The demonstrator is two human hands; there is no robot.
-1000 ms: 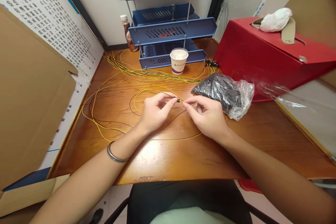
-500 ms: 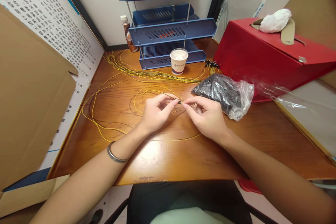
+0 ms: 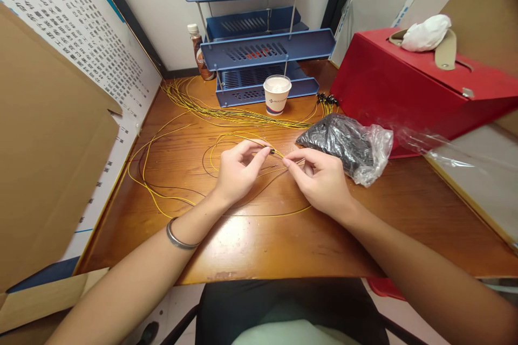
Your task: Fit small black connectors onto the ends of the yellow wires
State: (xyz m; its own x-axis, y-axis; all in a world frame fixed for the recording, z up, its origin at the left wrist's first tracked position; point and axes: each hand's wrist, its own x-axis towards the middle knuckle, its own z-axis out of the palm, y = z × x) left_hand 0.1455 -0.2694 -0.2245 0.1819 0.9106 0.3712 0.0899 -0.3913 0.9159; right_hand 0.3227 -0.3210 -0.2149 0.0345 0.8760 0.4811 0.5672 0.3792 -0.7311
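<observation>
Chinese characters on white board (image 3: 101, 32), probably "NE" on bottle (image 3: 200, 55)

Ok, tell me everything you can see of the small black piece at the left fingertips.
The small black piece looks short and possibly plastic; it is too small to make out separate parts. The left hand pinches it over the wooden table, fingertips hiding one end. From its other end, yellow wire runs to the right hand; how they join cannot be told.

One connector (image 3: 272, 151) at left grip (image 3: 239, 171); beyond, one cup (image 3: 277, 96), one bottle (image 3: 199, 54), one rack (image 3: 303, 45); rightward, one clear bag (image 3: 343, 140), one red box (image 3: 384, 86).
</observation>
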